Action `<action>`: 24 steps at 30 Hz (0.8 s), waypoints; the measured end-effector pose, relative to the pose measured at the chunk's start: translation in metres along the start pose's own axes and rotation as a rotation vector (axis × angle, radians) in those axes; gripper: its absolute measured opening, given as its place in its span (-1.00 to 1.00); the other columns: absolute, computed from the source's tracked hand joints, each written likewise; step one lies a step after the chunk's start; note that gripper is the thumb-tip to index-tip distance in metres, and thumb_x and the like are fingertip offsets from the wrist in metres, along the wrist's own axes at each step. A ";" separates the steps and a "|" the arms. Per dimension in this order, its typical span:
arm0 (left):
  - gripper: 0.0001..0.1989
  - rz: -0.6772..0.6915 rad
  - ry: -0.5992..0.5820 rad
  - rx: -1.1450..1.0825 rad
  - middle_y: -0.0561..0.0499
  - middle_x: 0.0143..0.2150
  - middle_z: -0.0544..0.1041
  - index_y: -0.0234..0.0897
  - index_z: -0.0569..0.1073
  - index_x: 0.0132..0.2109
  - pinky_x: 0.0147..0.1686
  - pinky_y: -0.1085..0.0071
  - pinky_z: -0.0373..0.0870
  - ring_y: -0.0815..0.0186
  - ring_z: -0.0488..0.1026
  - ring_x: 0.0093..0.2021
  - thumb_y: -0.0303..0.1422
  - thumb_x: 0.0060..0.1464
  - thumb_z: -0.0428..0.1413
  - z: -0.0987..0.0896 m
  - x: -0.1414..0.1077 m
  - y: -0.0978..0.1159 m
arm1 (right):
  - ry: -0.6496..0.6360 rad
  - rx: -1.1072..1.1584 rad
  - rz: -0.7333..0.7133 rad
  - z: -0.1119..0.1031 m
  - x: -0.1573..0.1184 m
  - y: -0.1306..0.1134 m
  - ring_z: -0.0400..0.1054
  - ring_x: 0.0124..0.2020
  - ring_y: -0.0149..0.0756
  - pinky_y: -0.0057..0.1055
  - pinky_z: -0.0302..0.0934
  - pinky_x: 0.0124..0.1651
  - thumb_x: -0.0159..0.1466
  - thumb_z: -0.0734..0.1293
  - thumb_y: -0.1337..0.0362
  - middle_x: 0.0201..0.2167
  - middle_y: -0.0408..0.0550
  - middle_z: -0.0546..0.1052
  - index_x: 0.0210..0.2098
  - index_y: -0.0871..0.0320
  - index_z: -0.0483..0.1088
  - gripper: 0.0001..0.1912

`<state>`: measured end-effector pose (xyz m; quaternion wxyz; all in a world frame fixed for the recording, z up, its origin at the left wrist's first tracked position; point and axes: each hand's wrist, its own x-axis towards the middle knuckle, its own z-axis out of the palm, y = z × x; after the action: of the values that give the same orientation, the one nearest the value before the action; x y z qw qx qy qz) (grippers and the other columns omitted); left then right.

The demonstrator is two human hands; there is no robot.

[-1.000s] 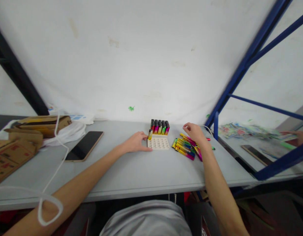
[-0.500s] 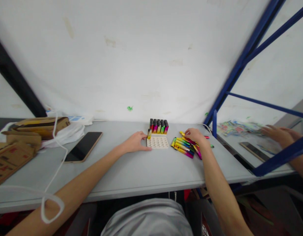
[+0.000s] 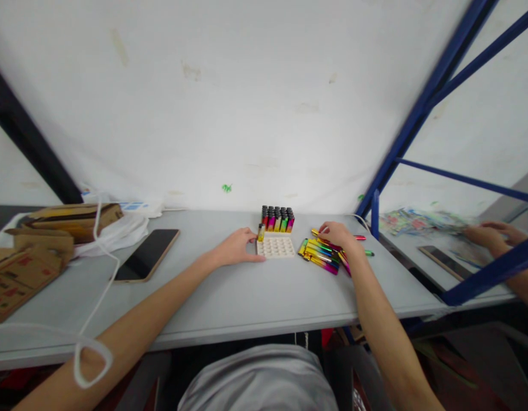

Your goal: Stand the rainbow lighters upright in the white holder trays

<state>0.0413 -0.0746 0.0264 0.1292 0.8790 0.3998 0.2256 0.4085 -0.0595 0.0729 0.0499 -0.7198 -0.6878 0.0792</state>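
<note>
A white tray (image 3: 275, 248) with rows of small holes lies on the grey table, one yellow lighter (image 3: 261, 232) upright in its back left corner. My left hand (image 3: 238, 248) is at the tray's left edge, thumb and fingers apart around that side. Behind the tray stand several black-topped, coloured lighters (image 3: 278, 219) in close rows. To the right lies a loose pile of shiny multicoloured lighters (image 3: 318, 255). My right hand (image 3: 336, 235) is closed at the pile's back edge, fingertips on a yellow lighter (image 3: 315, 233).
A dark phone (image 3: 147, 255) lies on the left, beside cardboard boxes (image 3: 30, 268), white plastic and a looping white cable. A blue metal frame (image 3: 400, 145) rises on the right. Beyond it are another person's hands (image 3: 495, 235), plastic packets and a phone (image 3: 446, 262).
My right hand has shifted slightly left and back at the pile's edge. My left hand keeps its place by the tray. The other person's hands have moved a little right.
</note>
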 end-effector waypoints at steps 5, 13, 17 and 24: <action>-0.36 0.007 -0.006 0.012 -0.12 -0.14 0.54 -0.28 0.63 -0.09 -0.03 0.23 0.44 0.06 0.51 -0.12 0.21 -0.04 0.31 0.001 0.000 -0.001 | 0.039 0.028 -0.005 0.002 0.000 0.000 0.60 -0.10 -0.16 -0.43 0.32 -0.10 0.34 0.47 0.26 -0.07 0.14 0.71 -0.03 0.21 0.65 -0.76; -0.34 0.011 -0.011 0.019 -0.14 -0.12 0.55 -0.30 0.63 -0.05 -0.01 0.23 0.43 0.05 0.52 -0.09 0.20 -0.02 0.31 0.001 0.000 -0.001 | 0.005 0.072 -0.003 0.003 -0.001 0.000 0.60 -0.19 -0.20 -0.45 0.30 -0.18 0.31 0.47 0.31 -0.19 0.07 0.73 -0.14 0.19 0.69 -0.84; -0.34 0.006 -0.022 0.017 -0.14 -0.11 0.55 -0.30 0.63 -0.04 0.00 0.23 0.43 0.04 0.52 -0.08 0.20 -0.01 0.31 0.000 0.000 0.001 | 0.012 0.042 -0.011 0.005 0.000 -0.001 0.61 -0.16 -0.17 -0.43 0.30 -0.16 0.31 0.46 0.34 -0.19 0.11 0.73 -0.20 0.20 0.68 -0.88; -0.33 0.000 -0.036 0.027 -0.15 -0.10 0.53 -0.32 0.61 -0.03 0.03 0.21 0.43 0.04 0.50 -0.06 0.20 0.00 0.30 0.000 -0.001 0.001 | 0.222 0.187 -0.064 0.011 0.008 0.005 0.57 -0.21 -0.20 -0.41 0.27 -0.18 0.42 0.37 0.27 -0.22 0.10 0.71 -0.09 0.21 0.54 -0.84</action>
<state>0.0413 -0.0756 0.0264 0.1245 0.8846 0.4003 0.2042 0.4121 -0.0527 0.0612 0.1952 -0.6941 -0.6902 0.0612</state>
